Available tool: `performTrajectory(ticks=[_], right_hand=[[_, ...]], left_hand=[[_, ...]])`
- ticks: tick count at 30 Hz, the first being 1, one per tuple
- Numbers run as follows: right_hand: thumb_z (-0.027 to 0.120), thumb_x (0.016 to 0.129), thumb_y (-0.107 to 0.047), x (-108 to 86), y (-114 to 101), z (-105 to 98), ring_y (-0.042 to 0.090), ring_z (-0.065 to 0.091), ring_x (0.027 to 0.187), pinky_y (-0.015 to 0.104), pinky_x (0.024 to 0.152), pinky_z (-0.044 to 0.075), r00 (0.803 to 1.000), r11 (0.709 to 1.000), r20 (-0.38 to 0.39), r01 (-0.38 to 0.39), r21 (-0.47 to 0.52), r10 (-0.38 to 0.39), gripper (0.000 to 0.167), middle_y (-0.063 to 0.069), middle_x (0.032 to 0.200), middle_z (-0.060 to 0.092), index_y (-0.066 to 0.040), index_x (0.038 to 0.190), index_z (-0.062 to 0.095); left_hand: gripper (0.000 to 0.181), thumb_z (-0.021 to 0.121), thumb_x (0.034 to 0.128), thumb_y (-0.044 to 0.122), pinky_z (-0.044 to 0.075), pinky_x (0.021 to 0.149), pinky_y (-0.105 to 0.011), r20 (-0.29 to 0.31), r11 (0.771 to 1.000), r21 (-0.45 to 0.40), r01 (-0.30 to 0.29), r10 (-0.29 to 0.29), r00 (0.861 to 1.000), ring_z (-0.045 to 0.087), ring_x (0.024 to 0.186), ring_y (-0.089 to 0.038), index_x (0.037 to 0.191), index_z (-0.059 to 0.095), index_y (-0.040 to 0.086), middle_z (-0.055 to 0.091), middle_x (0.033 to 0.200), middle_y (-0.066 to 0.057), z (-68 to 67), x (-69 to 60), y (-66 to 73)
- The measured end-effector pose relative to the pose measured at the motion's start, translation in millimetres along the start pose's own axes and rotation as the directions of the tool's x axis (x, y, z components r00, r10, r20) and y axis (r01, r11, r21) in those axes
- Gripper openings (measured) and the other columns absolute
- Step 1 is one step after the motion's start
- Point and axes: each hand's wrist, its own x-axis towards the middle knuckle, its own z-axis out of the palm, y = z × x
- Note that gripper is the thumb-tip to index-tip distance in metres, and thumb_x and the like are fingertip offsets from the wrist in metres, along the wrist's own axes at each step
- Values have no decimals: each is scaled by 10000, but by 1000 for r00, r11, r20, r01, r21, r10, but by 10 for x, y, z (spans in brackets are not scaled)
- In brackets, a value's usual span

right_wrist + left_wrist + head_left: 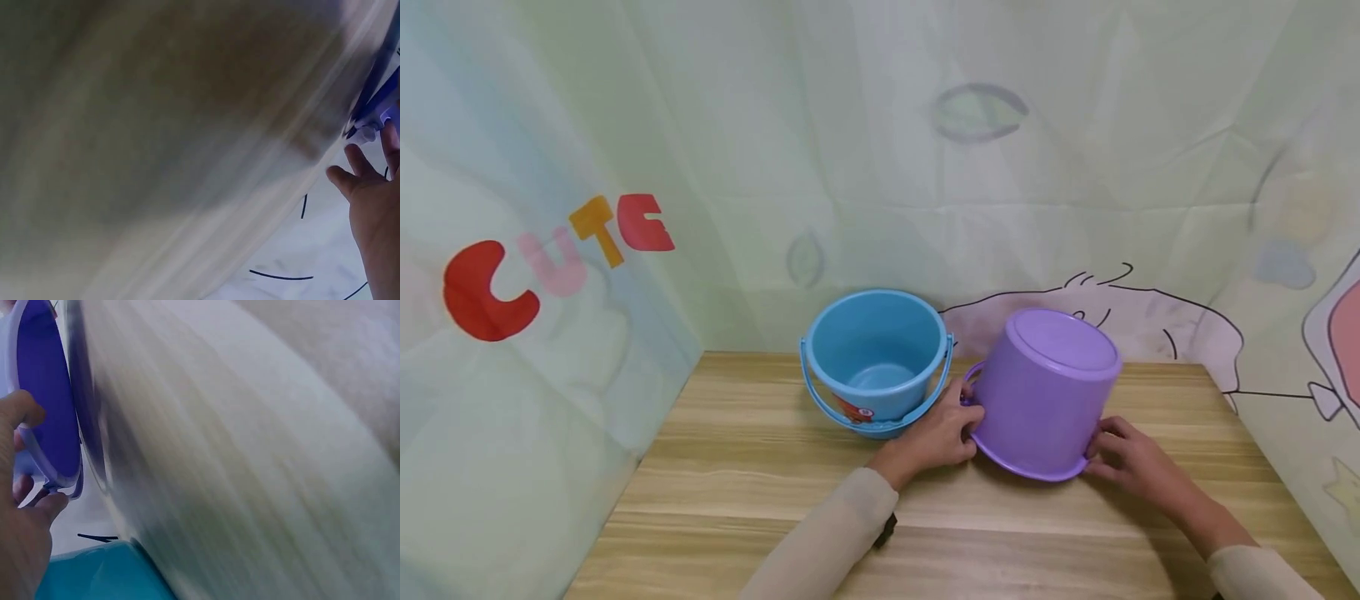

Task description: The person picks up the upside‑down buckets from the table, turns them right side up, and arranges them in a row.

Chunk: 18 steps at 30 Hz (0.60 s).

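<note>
A purple bucket (1045, 400) is turned upside down, base up and tilted, over the wooden table. My left hand (936, 433) grips its rim at the left, by the handle; in the left wrist view the fingers of that hand (25, 469) curl round the rim of the bucket (47, 394), whose inside shows. On the other side, my right hand (1138, 467) holds the rim at the lower right. The right wrist view catches the right hand (375, 194) with fingertips at the purple rim, partly cut off by the frame edge.
A light blue bucket (880, 342) stands upright just left of the purple one, its handle hanging at the front; it also shows in the left wrist view. The wooden table (700, 517) meets printed cloth (880, 150) at the back and sides.
</note>
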Motion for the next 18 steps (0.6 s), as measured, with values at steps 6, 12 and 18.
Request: performTrajectory(ticks=[6,12,18], right_hand=[[953,559,-106,-27,-37,-12,194,660,897,40,917,430,999,1000,-40,-12,4,13,385,12,1026,657,-236,807,689],[729,930,-505,-32,-69,-17,181,647,896,53,902,438,995,999,-99,-5,32,8,330,31,1011,662,-208,796,677],[497,1002,-591,-23,-95,-4,84,615,952,40,944,414,986,997,-164,17,72,-5,483,54,989,651,-189,785,656]], left_hand=[[273,763,737,64,485,960,-267,12,999,8,37,-37,999,508,1161,-238,797,507,136,462,1251,-150,-9,-22,42],[244,714,767,-1,507,954,-296,-44,999,32,-2,3,999,521,1148,-266,814,512,128,470,1220,-164,-21,-35,93],[238,671,815,-68,521,961,-343,-116,995,94,-46,56,992,542,1145,-289,835,527,121,508,1187,-182,-27,-38,135]])
